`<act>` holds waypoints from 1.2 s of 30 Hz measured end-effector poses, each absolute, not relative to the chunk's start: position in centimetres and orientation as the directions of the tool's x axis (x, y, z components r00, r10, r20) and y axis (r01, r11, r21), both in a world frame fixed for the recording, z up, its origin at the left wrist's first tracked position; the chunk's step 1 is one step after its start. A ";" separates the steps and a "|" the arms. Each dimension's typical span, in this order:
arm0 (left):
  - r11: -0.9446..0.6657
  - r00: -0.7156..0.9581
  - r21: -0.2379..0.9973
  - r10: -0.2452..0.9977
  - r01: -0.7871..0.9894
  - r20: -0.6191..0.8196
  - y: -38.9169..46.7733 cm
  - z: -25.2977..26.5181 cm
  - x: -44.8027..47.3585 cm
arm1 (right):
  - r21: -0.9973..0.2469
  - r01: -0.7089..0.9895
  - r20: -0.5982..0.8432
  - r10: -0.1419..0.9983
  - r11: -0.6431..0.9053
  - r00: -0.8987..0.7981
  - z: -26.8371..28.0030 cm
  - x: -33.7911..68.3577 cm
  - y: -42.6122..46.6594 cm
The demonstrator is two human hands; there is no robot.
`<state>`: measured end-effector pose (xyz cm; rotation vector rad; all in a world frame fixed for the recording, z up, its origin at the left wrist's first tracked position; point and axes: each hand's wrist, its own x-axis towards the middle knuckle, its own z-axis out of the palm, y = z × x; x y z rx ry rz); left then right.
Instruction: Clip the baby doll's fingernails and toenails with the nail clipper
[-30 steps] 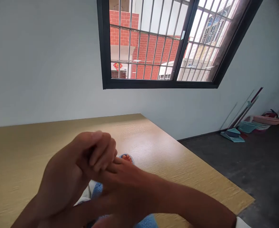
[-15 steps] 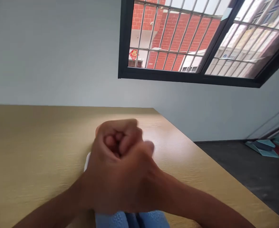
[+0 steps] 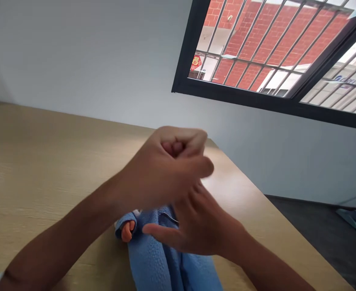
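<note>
My left hand is closed in a fist in the middle of the view, with curled fingertips showing in its hollow and no object visible there. Just below and behind it, my right hand has its thumb stretched out to the left; its fingers reach up and are partly covered by the left fist. Beneath both hands lies a doll in fuzzy blue clothes, its legs toward me. One small orange-toned doll hand pokes from a blue sleeve. My hands hide the doll's upper part.
The doll lies on a light wooden table, whose right edge slants down toward me. A grey wall rises behind it, with a dark-framed barred window at upper right. Dark floor and a pale blue-green item show at right.
My hands were pressed together and overlapping; now the right has dropped lower and its thumb is spread. The left fist has risen and moved right. The view has tilted, showing more of the doll.
</note>
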<state>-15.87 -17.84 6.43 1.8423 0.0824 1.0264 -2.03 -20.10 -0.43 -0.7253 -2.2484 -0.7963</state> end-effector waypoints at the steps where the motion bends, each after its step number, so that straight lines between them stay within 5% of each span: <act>1: -0.482 0.628 0.779 0.474 -0.401 0.617 -17.4 6.8 -16.2 | 0.296 0.637 0.729 0.263 0.712 -0.632 0.1 -1.8 -20.7; 3: -0.528 0.537 0.723 0.488 -0.445 0.687 -16.8 7.3 -16.7 | 0.155 0.668 0.823 0.279 0.728 -0.496 0.4 -1.3 -21.6; 6: -0.695 0.418 0.594 0.437 -0.406 0.796 -16.7 7.3 -17.1 | -0.012 0.845 0.782 0.532 0.534 -0.325 -1.3 -0.7 -21.7; 9: -0.833 0.522 0.498 0.322 -0.241 0.790 -16.6 7.0 -17.0 | -0.004 0.916 0.647 0.700 0.401 -0.304 -4.1 0.0 -20.8; 14: -0.940 0.744 0.340 0.256 0.042 0.617 -13.9 5.6 -14.8 | -0.150 0.885 0.596 0.754 0.442 -0.276 -6.3 1.1 -20.2; 19: -0.895 0.837 0.438 0.301 0.082 0.458 -9.0 2.4 -11.3 | -0.463 0.677 0.703 0.702 0.572 -0.113 -6.1 3.5 -20.4; 25: -0.776 0.974 0.626 0.072 -0.080 0.214 -6.4 -1.3 -9.4 | -0.653 0.365 0.740 0.663 0.664 0.118 -5.8 7.1 -18.6; 30: -0.712 0.983 0.694 0.030 -0.105 0.180 -6.2 -2.1 -8.9 | -0.616 0.338 0.786 0.583 0.712 0.204 -6.4 7.3 -17.8; 36: -0.677 0.985 0.729 0.037 -0.100 0.169 -6.2 -1.9 -8.9 | -0.273 0.638 0.962 0.226 0.720 0.156 -9.1 5.7 -18.3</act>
